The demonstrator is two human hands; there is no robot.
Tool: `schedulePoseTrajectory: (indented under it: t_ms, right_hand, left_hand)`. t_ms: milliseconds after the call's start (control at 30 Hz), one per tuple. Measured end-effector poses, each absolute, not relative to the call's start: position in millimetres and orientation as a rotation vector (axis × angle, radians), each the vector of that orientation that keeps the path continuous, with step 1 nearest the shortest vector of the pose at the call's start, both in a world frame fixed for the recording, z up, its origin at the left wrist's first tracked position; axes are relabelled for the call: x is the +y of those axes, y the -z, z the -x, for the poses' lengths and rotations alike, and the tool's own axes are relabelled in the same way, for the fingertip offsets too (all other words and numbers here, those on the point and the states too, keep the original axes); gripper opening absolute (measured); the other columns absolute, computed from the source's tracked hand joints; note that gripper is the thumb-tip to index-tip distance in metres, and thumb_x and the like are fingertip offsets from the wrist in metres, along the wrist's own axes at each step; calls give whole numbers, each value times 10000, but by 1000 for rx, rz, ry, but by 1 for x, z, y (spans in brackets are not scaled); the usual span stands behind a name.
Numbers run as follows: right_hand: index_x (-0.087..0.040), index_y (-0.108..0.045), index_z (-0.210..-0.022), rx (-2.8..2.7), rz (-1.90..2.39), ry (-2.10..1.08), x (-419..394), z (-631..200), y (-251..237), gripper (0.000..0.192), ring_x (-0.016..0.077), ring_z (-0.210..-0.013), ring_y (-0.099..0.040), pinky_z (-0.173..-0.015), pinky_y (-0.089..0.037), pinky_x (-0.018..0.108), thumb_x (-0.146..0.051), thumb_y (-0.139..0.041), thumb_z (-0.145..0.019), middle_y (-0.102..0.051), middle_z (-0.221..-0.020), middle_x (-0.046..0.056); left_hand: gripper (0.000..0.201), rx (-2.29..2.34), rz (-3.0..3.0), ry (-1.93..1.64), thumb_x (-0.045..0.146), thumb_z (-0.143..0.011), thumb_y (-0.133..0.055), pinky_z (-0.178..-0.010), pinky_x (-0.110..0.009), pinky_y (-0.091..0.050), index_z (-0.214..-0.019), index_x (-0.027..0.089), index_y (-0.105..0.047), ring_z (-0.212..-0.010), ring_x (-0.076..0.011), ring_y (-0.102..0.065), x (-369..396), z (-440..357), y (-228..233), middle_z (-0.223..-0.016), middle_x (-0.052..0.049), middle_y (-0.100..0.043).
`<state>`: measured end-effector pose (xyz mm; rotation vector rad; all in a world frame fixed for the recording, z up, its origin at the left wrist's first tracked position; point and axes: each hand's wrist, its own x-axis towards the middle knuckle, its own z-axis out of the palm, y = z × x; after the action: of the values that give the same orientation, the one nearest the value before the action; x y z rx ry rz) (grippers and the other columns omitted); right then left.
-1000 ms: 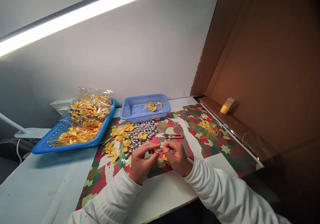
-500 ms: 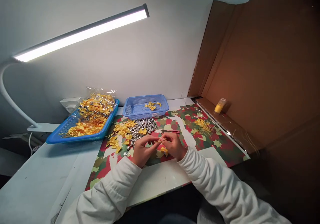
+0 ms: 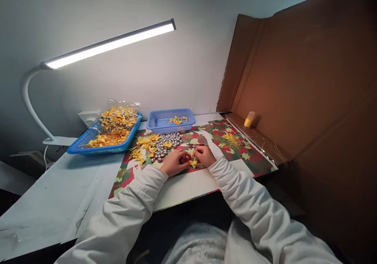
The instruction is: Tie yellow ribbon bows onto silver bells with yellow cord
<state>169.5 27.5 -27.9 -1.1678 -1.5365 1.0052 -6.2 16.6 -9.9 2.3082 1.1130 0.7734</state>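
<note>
Hands — L [image 3: 174, 163] & R [image 3: 204, 156] grip pinching satin yellow bow [image 3: 193, 163] — round silver bells [image 3: 166, 143] nearby.

The widest open surface is found on the left part of the desk [image 3: 44, 193], in front of the large blue tray [image 3: 103, 148], and along the bare white strip at the near edge. Ahead of the hands, the way is blocked by a heap of silver bells [image 3: 167, 143] and scattered yellow bows [image 3: 144, 146], with the small blue basket [image 3: 171, 120] just behind them against the wall. To the right, passage is closed off by the cardboard wall [image 3: 294, 87], at whose foot a small yellow bottle [image 3: 249, 119] is set. A tuft of gold threads [image 3: 232, 139] is left on the mat's right part. Overhead, room is limited by the lamp bar [image 3: 112, 43].
</note>
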Motion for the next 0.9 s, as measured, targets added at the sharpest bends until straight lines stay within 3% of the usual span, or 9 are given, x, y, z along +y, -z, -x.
schedulePoseTrajectory:
  t_ms: [167, 333, 500, 633, 733, 900]
  right_hand:
    - [-171, -513, -488, -1570, 1144, -1011, 25, -168, 23, 169, 79, -444, -401, -448, -307, 209, -217, -555, -645, -459, -438, -57]
    - [-174, -525, -561, -1571, 1111, -1089, 24, -169, 22, 151, 71, -390, -398, -395, -327, 199, -261, -543, -683, -451, -463, -63]
    - [-166, -569, -607, -1569, 1037, -1105, 23, -169, 18, 83, 81, -537, -506, -426, -399, 192, -235, -572, -652, -602, -810, 14]
    - [-163, -583, -583, -1561, 1011, -1106, 24, -169, 17, 94, 111, -675, -550, -482, -434, 189, -229, -595, -649, -613, -896, 38]
    - [-161, -591, -597, -1547, 1021, -1145, 25, -168, 20, 132, 83, -555, -504, -432, -417, 195, -269, -590, -672, -627, -842, 30]
    - [-166, -587, -610, -1522, 1056, -1203, 28, -167, 27, 195, 64, -381, -390, -345, -343, 197, -339, -577, -701, -509, -505, -43]
  left_hand:
    - [87, 1044, -2263, -810, 274, -663, -661, -669, -280, -383, -690, 191, -669, -722, -179, -528, 15, 3, 9, -724, -31, -602]
    - [187, 1038, -2062, -890, 307, -619, -709, -541, -236, -350, -601, 172, -581, -569, -119, -459, 14, 3, 10, -580, 25, -526]
    - [331, 1001, -1770, -996, 453, -658, -690, -485, -212, -375, -686, 166, -529, -494, -85, -473, 17, 4, 15, -558, 48, -518]
    - [408, 940, -1599, -1017, 492, -597, -740, -522, -228, -449, -738, 152, -564, -554, -113, -575, 19, 4, 13, -639, 7, -611]
    - [411, 927, -1512, -1020, 469, -564, -772, -514, -225, -458, -734, 144, -585, -559, -118, -591, 19, 4, 10, -648, 2, -631]
    - [371, 929, -1416, -1010, 397, -567, -788, -489, -202, -441, -741, 139, -587, -481, -74, -536, 17, 4, 9, -603, 29, -611]
